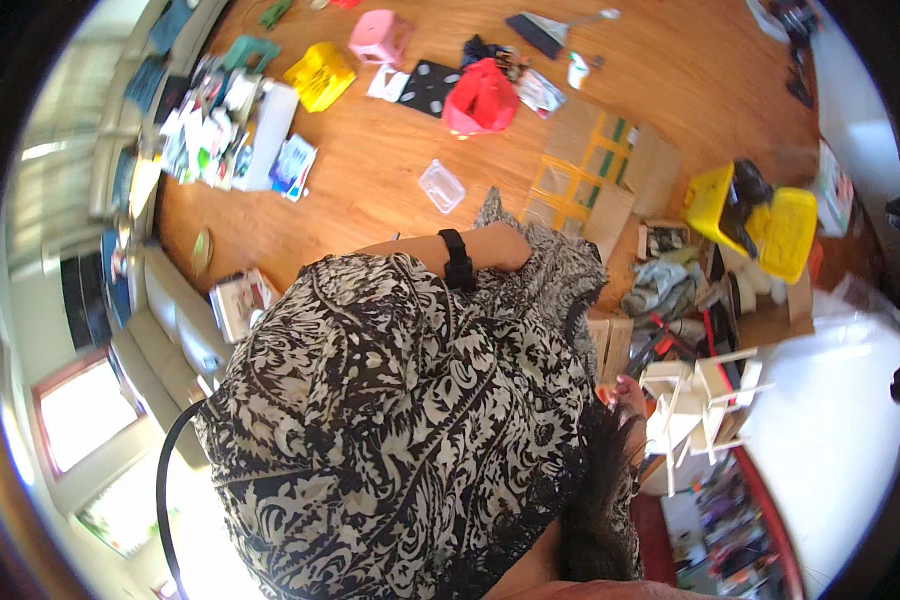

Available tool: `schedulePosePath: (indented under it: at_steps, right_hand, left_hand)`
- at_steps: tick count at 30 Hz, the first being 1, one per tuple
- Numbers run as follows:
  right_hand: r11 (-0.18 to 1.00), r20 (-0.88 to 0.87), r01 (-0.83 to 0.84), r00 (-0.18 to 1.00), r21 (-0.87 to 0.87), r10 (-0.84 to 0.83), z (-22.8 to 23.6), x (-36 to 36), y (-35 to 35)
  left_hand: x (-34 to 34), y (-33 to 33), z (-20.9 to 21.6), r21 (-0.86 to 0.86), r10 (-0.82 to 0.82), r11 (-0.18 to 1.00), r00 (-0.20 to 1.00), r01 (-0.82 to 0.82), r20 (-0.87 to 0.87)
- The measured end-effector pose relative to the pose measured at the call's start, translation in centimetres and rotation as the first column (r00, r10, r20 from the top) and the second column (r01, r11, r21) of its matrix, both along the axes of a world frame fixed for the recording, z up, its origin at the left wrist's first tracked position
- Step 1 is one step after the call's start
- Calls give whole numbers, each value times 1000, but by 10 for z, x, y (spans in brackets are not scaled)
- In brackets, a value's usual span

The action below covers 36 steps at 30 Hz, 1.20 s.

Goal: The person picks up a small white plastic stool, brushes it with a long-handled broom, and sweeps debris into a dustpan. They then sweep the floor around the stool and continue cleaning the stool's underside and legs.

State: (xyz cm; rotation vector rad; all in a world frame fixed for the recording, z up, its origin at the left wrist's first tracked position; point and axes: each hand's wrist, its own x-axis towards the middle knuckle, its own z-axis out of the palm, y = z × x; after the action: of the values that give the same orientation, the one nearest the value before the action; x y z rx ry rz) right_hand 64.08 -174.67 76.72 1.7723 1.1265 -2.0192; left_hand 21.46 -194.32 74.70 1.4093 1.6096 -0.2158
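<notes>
Patterned cloth [390, 420] fills the middle; beyond it, a clear tray [442, 187] lies on the floor [370, 180]. The left hand [503, 247] is against the cloth, fingers hidden; the right hand [629, 394] is beside it, near a pale rack [675, 410]. I cannot tell either's grip.

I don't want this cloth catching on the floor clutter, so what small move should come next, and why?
Perhaps draw the patterned cloth in a little with the left hand: that hand is at the cloth, whose far edge appears right by the brown cardboard. Its fingers are hidden, so I can't tell whether they grip it.
</notes>
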Motion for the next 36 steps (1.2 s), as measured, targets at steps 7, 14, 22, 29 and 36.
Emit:
schedulePosePath:
  at_steps: [7,14,22,29,36]
  right_hand:
    - [971,79,-237,968,-22,238,93,-60,-277]
    - [891,118,-436,899,129,423,251,-181,-222]
    - [638,271,-554,828,535,492,271,-333,-85]
    - [861,72,-383,921,334,382,320,-217,157]
    - [979,280,34,956,199,-90,367,-124,66]
  left_hand:
    - [-72,-273,166,472,146,879,979,-64,-140]
    - [-152,-174,378,210,-74,975,997,69,16]
    - [-367,-26,279,220,-15,975,984,-25,176]
    - [-232,151,316,394,63,919,993,-19,-99]
    - [-200,259,340,341,-155,925,986,168,-66]
